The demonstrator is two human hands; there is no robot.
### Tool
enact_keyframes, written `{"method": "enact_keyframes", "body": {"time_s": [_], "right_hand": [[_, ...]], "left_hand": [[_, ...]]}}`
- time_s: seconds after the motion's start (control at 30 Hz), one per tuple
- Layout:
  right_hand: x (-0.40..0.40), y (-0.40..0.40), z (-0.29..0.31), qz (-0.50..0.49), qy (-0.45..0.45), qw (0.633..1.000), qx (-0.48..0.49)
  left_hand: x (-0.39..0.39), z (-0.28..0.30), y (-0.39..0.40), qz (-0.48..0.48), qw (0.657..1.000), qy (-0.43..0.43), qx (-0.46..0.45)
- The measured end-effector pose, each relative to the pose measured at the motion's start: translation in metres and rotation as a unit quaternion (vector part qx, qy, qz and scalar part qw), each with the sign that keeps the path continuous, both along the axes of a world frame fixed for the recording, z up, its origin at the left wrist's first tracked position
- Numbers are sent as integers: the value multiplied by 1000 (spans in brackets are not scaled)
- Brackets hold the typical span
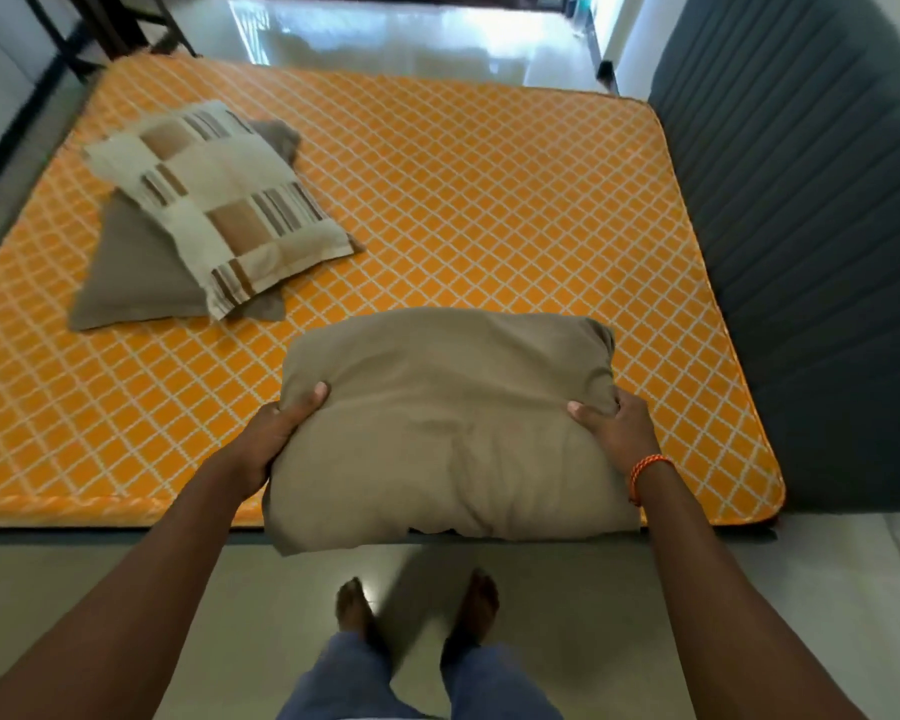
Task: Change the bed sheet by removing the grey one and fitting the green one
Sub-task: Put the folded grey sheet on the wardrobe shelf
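Bed sheets, grey or green, can't be made out w/ certainty anywhere in frame; mattress is seen bare, orange w/ a white diamond grid, filling the middle and left of the frame. A taupe pillow is held at lower centre, above the near mattress edge, its lower part hanging past that edge over the floor. It is gripped on both sides: left hand at its left edge, thumb laid on top, other fingers hidden under the fabric; right hand at its right edge, thumb on top, fingers curled into the cloth, which is bunched there. An orange thread band is worn on the right wrist.

At upper left of the mattress, a patchwork pillow in cream, tan and striped squares is laid tilted on top of a plain brown pillow, the two touching, well apart from the held one. A dark grey ribbed headboard runs along the right of the frame, just beside the mattress. Bare feet and blue trouser legs are seen at bottom centre on the glossy floor. Dark furniture legs show at top left.
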State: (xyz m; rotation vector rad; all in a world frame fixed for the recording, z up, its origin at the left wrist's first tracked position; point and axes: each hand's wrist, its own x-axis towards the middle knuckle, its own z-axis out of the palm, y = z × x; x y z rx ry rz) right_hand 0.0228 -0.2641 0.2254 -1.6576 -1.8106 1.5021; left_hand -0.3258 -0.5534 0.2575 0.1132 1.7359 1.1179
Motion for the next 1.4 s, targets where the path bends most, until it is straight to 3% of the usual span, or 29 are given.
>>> {"method": "enact_keyframes", "body": {"time_s": [0.3, 0.8, 1.0, 1.13, 1.4], "right_hand": [[-134, -124, 33, 61, -23, 998, 21], [-431, -371, 60, 139, -3, 989, 49], [-554, -411, 57, 185, 0, 979, 85], [-631, -448, 53, 198, 10, 975, 101], [-733, -511, 48, 140, 11, 986, 91]], "left_hand": [[-81, 27, -159, 83, 997, -9, -6], [-303, 66, -439, 198, 979, 41, 20], [-382, 63, -499, 256, 963, 59, 53], [-451, 53, -533, 260, 963, 64, 29], [-580, 60, -572, 219, 974, 62, -1]]}}
